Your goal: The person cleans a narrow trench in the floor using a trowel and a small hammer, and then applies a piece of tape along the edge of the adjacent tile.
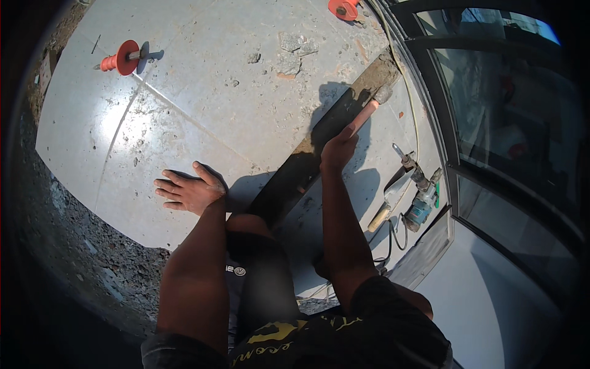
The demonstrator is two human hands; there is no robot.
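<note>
My right hand (338, 152) is wrapped around the pale wooden handle of a hammer (365, 117). The hammer's dusty grey head (383, 94) is over the far part of a long dark strip (335, 126) in the tiled floor, close to its right edge; whether it touches is unclear. My left hand (195, 191) lies flat on the light grey tiles (203, 104), left of the strip, with its fingers spread and nothing in it.
A chisel with a round red hand guard (128, 57) lies far left; a second red guard (343, 9) is far right. Broken concrete pieces (291, 58) litter the tiles. A teal power drill (421, 206) and a wooden-handled trowel (380, 216) lie right, beside a dark-framed glass door (452, 129).
</note>
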